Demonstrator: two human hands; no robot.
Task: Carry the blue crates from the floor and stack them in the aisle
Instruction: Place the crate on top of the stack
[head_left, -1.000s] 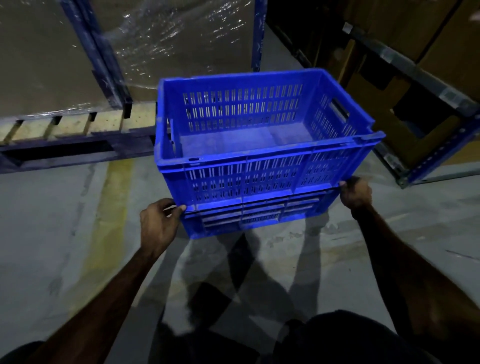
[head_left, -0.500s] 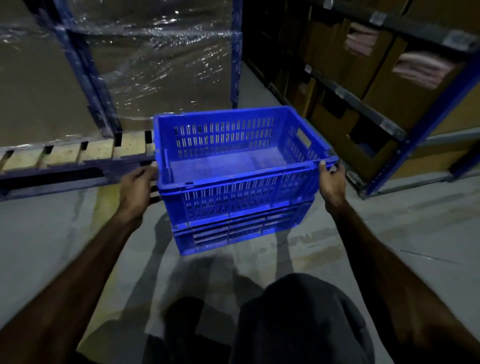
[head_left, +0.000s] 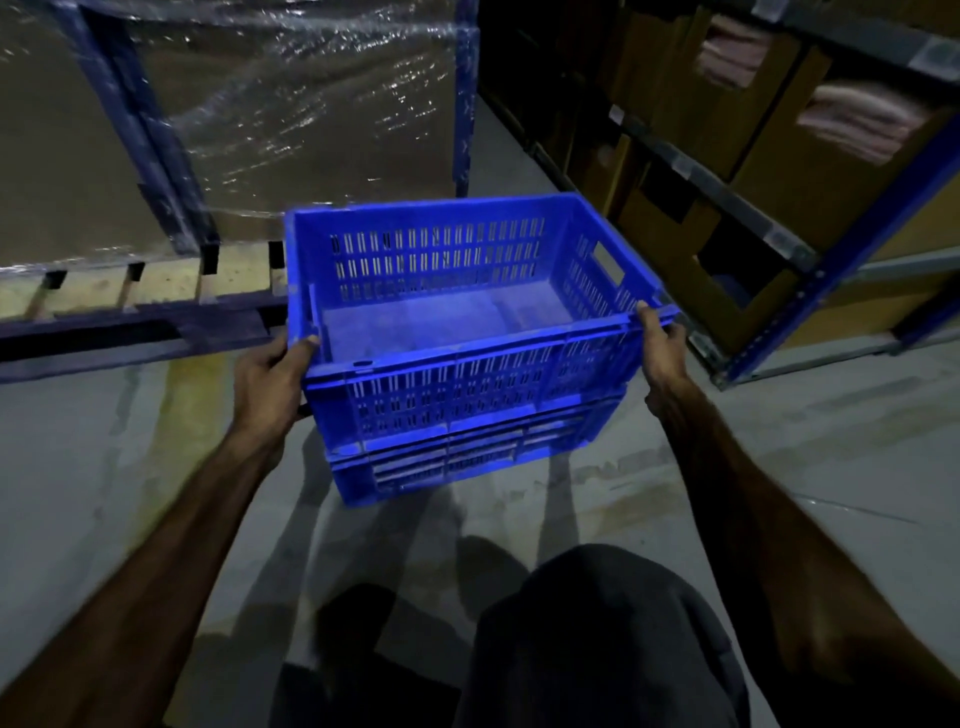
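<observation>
Head view: as the carry proceeds, blue crate (head_left: 467, 332) hangs empty above the aisle floor (head_left: 779, 467).
Left hand (head_left: 270, 374): grasps the near-left rim.
Right hand (head_left: 662, 345): grasps the near-right rim.
Technique: keep it level (racking (head_left: 810, 270) stands near).

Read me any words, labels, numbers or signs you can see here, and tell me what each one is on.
No text can be read.
Shelf rack: pale label tags on its beams, too blurred to read.
Blue crate: no marking legible; left hand and right hand hold its rim.
Cardboard boxes: no print visible.
Wrapped pallet load: only glare on the plastic film.
</observation>
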